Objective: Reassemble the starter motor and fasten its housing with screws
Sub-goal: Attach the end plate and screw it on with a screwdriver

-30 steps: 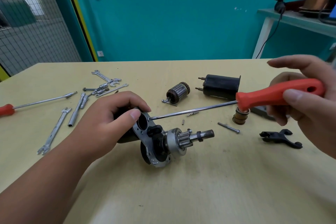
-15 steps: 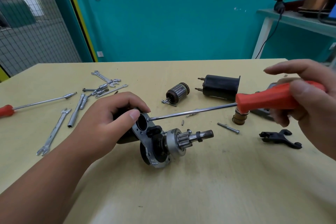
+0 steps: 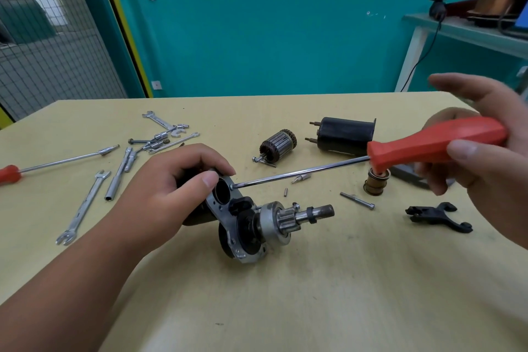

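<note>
At frame centre: left hand [image 3: 168,188] grips starter motor [image 3: 245,217]. Right hand [image 3: 483,151] clasps screwdriver [image 3: 428,146], tip at housing screw [image 3: 232,186].

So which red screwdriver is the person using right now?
The screwdriver gripped by the right hand, its tip against the starter motor housing that the left hand holds. The other red screwdriver lies untouched at the left edge of the table.

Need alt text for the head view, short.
A left hand grips a partly assembled grey metal starter motor on a yellow table while the right hand holds a red-handled screwdriver, tip against the motor.
</note>
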{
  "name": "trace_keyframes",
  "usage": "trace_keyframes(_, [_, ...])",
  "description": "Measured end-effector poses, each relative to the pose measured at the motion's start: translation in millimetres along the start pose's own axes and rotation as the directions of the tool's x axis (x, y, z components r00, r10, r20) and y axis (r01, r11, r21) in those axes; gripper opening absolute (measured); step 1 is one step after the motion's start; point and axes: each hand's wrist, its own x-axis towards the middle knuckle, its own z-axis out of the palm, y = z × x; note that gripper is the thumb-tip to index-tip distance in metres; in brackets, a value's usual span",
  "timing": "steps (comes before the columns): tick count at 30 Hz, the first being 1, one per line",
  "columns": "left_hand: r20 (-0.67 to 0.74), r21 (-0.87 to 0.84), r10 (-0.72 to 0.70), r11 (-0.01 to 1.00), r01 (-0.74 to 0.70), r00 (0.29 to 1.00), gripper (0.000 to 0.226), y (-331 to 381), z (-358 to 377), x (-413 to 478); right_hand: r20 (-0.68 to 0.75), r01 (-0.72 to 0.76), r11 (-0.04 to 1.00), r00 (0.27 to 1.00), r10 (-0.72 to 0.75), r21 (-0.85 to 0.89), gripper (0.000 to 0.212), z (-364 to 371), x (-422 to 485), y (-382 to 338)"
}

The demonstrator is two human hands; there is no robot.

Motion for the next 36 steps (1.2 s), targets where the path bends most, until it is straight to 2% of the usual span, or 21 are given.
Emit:
trace_keyframes(4, [0.0,0.013,0.01,1.0,-0.01,1.0,0.031,-1.2,-1.5,0.0,-0.051,0.014,0.999,0.999,-0.017,-0.053,0.074,-1.5,-4.0,4.9])
trace_keyframes(8, [0.009,0.022,0.016,1.0,-0.016,1.0,0.031,-3.3,-2.9,0.0,0.015,0.027,1.0,1.0,-0.027,0.003,0.09,-2.0,1.5,2.0])
trace_keyframes(12, [0.006,0.012,0.008,1.0,-0.008,1.0,0.032,-2.4,-2.4,-0.7,-0.006,0.048,0.999,0.999,-0.048,0.007,0.072,-3.3,-1.7,6.9])
trace_keyframes(16, [0.005,0.017,0.004,1.0,-0.004,1.0,0.031,-2.4,-2.9,-0.6,0.066,0.047,0.994,0.996,-0.054,0.097,0.072,-5.4,5.8,7.1])
trace_keyframes(19, [0.006,0.014,0.009,1.0,-0.009,1.0,0.031,-1.7,-2.6,-0.4,-0.016,0.08,0.997,0.997,-0.08,0.014,0.062,-3.5,4.2,7.3])
trace_keyframes(27, [0.004,0.0,0.005,1.0,-0.005,1.0,0.031,0.0,-1.1,-0.4,-0.038,0.098,0.994,0.995,-0.096,0.052,0.062,1.0,1.4,6.2])
trace_keyframes(29, [0.009,0.004,0.001,1.0,-0.001,1.0,0.031,-0.7,-1.0,-0.7,-0.02,0.077,0.996,0.997,-0.076,0.038,0.07,3.6,0.0,3.8])
trace_keyframes(33, [-0.004,-0.001,-0.003,1.0,0.003,1.0,0.031,0.7,-0.9,-1.1,0.044,0.061,0.991,0.997,-0.067,0.12,0.089,1.0,1.8,1.6])
trace_keyframes(36, [0.001,0.008,0.001,1.0,-0.001,1.0,0.031,0.3,-0.8,-0.1,-0.022,0.053,0.998,0.998,-0.053,0.021,0.073,-2.5,0.0,9.2])
